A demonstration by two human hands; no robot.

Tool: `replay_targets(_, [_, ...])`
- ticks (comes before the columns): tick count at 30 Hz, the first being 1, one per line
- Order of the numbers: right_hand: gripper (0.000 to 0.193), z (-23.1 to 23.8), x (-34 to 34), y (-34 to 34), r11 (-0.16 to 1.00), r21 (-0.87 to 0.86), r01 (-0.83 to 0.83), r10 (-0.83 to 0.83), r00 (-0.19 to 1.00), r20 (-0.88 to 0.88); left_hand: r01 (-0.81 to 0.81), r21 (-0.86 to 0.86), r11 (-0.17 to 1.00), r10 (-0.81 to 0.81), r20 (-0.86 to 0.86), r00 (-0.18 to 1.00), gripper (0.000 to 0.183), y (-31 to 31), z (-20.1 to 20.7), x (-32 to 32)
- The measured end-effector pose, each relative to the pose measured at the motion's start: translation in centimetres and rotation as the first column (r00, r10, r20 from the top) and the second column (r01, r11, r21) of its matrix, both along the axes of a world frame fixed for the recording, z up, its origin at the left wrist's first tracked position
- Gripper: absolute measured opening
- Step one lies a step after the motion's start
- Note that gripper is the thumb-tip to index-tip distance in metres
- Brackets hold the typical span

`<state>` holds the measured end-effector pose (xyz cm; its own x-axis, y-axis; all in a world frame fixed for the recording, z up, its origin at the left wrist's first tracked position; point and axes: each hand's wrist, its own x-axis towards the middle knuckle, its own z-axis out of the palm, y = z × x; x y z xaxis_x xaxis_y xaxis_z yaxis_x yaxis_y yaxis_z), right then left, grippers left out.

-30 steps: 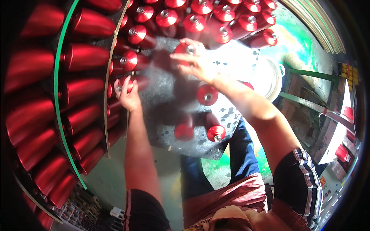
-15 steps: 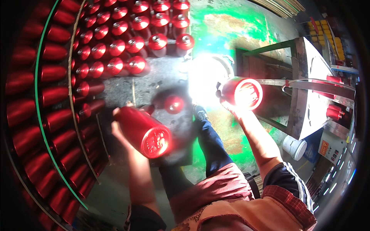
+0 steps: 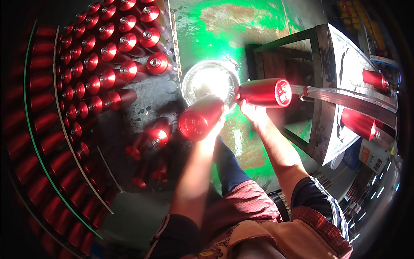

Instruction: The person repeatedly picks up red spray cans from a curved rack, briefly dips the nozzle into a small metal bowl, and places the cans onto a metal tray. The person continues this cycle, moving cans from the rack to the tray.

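My left hand (image 3: 221, 121) is wrapped round a glossy red metal cylinder (image 3: 199, 120), held at a tilt with its round base toward me. The far end of that cylinder overlaps a glaring round lamp-like fixture (image 3: 202, 80) near the middle; whether they touch I cannot tell. Just right of the light, my right hand (image 3: 252, 111) grips a second red metal cylinder (image 3: 264, 93) from below. This one lies nearly level, its stamped base pointing right. The fingers of both hands are partly hidden behind the cylinders.
Rows of upright red cylinders with small necks (image 3: 128, 69) fill the dark surface (image 3: 148, 97) at left. More lie stacked along the far left. A metal frame stand (image 3: 318, 56) with a white top (image 3: 340, 103) holds two red cylinders at right. The floor (image 3: 241, 26) is green and worn.
My left hand has carried its cylinder right, toward the light. My right hand's cylinder has turned more level, its base now facing right. The view has shifted, showing more small-necked cylinders at lower left.
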<state>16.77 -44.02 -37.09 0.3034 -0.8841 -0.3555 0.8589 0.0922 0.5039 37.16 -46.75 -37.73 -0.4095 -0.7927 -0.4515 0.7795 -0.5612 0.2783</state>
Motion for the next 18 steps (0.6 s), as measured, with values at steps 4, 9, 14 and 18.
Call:
replay_targets(4, [0.053, -0.8, -0.3, 0.0, 0.986, -0.144, 0.084, -0.063, 0.987, 0.147, -0.036, 0.139, 0.990, 0.060, -0.172, 0.983, 0.037, 0.9, -0.4, -0.2])
replay_targets(9, [0.050, -1.9, -1.2, 0.5, 0.984, -0.178, 0.031, -0.036, 0.999, -0.030, 0.310, -0.068, 0.948, -0.269, 0.346, 0.899, 0.050, 2.3, -1.1, 0.4])
replay_targets(14, [0.039, -2.6, -2.6, 0.8, 0.992, -0.113, -0.052, 0.033, 0.986, -0.161, 0.052, 0.092, 0.994, 0.064, -0.915, 0.398, 0.081, 3.4, -0.6, 1.4])
replay_targets(18, [0.041, -1.0, -2.3, 1.4, 0.966, -0.223, -0.131, 0.093, 0.980, -0.175, 0.085, 0.010, 0.996, -0.034, -0.865, 0.500, 0.067, 5.6, 3.0, 5.5])
